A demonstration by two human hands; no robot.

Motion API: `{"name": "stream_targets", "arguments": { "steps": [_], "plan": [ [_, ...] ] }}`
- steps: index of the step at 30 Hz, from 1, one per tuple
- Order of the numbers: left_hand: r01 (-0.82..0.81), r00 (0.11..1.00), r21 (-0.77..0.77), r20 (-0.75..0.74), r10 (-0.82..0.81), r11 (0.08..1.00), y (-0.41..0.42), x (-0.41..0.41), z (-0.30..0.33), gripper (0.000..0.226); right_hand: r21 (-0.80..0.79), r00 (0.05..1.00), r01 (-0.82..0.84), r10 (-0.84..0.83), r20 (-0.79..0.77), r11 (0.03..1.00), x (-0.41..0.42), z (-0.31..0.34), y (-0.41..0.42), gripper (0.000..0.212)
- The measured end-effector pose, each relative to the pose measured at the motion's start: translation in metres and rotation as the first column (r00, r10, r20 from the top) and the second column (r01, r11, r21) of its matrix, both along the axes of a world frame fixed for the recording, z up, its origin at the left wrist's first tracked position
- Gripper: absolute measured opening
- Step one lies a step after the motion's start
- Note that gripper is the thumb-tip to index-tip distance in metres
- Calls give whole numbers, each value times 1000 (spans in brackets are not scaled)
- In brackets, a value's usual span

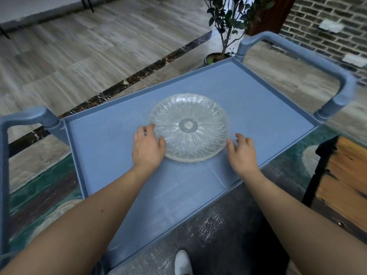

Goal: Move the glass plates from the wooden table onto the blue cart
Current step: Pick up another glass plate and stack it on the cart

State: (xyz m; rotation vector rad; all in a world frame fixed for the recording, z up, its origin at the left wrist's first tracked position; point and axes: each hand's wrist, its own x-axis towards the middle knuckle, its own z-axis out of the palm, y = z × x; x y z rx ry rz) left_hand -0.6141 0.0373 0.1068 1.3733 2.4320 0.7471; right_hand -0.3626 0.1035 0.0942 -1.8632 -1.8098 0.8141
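Note:
A round clear glass plate (pixel 190 128) with a cut flower pattern lies flat in the middle of the blue cart's top tray (pixel 103 147). My left hand (pixel 148 149) holds the plate's left rim, with the thumb over the edge and the fingers curled on it. At the plate's right rim, my right hand (pixel 243 153) has its fingers spread and at most grazes the glass. The wooden table (pixel 345 175) shows at the right edge. Beside it is a pale ribbed shape (pixel 310 159) that may be another glass plate.
The cart has raised blue handles at the left (pixel 25 116) and the right (pixel 341 90). A potted plant (pixel 224 26) stands beyond its far corner, with a brick wall behind. A patterned carpet lies under the cart. A white shoe (pixel 182 262) shows at the bottom.

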Motion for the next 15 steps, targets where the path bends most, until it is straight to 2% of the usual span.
{"name": "stream_targets", "arguments": {
  "steps": [6,10,15],
  "plan": [
    [202,978,-49,-35,-204,978,15,42,14,53,54,994,74,-77,74,996,42,25,-12,58],
    [320,945,-69,-48,-324,945,28,85,18,54,32,974,169,-172,146,985,87,42,-28,58],
    [460,881,-104,-65,-468,882,44,150,24,59,35,941,305,-307,143,952,153,56,-52,61]
  ]
}}
